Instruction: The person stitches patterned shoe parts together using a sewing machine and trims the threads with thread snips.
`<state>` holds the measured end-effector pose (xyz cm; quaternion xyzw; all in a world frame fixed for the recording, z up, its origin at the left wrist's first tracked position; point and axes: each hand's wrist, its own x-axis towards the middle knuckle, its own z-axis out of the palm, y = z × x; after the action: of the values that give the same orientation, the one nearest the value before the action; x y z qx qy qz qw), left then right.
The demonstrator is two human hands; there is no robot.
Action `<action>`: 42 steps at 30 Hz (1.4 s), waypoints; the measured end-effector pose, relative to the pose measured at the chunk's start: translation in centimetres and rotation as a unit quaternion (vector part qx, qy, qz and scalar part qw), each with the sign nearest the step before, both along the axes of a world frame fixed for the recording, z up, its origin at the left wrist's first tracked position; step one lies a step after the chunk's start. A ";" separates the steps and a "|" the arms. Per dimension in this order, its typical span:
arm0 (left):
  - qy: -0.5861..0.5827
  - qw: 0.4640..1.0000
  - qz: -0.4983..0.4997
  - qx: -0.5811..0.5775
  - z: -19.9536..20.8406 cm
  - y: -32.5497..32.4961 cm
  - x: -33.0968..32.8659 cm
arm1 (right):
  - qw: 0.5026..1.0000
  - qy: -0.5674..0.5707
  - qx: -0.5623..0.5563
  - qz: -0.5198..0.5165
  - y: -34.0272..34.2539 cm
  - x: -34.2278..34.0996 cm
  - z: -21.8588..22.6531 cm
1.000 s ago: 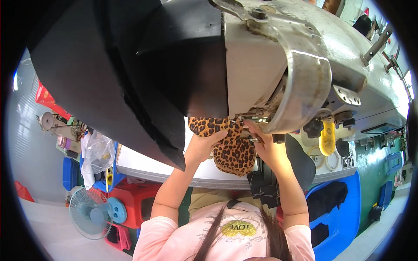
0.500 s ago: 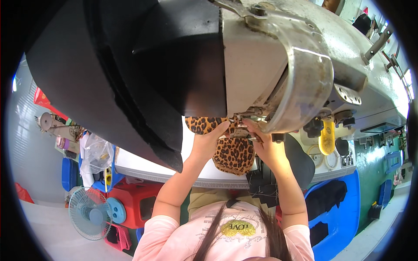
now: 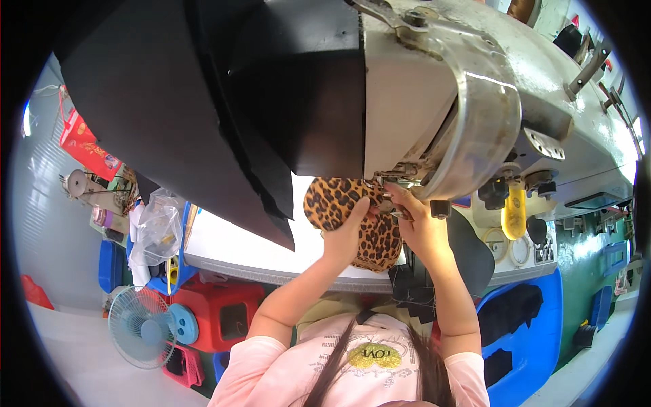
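Note:
A leopard-print fabric piece (image 3: 332,201), with a rounded end at the left and a second lobe hanging toward me, lies under the needle area of a sewing machine (image 3: 468,129). My left hand (image 3: 347,234) grips it from the near side, thumb on top close to the presser foot. Close by on the right, my right hand (image 3: 417,224) is closed at the fabric's edge beside the needle area. A thin metallic glint shows by its fingers, too small to make out. The machine's head and a large black panel (image 3: 271,102) hide the far part of the work.
Black fabric pieces (image 3: 413,288) lie on the white table (image 3: 237,244) by my right forearm. A blue tub (image 3: 536,353) with black cloth stands at the right. On the left are a fan (image 3: 146,329), a red stool (image 3: 217,308) and a plastic bag (image 3: 159,227).
The leopard-print piece has turned, its left end swinging nearer me and showing more. My left hand has moved right and nearer me; the right stays by the needle area. The view has shifted slightly.

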<state>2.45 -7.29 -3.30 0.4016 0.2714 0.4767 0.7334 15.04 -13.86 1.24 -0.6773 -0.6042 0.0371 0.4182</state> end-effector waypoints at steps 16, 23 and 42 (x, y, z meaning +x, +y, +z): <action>0.211 0.974 0.051 0.071 1.4 -1.2 0.6 | 0.988 0.139 0.069 0.010 -2.2 0.2 -4.5; 0.254 0.962 0.044 0.092 1.5 -1.0 0.5 | 0.986 0.167 -0.012 0.002 -3.7 -0.1 -6.6; 0.293 0.933 -0.136 0.161 0.2 5.6 -1.3 | 0.987 0.141 -0.067 -0.035 -4.3 -0.7 -7.6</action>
<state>1.18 -1.69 -3.08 0.6689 0.3366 0.2707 0.6049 14.33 -18.14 -6.38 -0.7125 -0.5109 0.1578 0.4544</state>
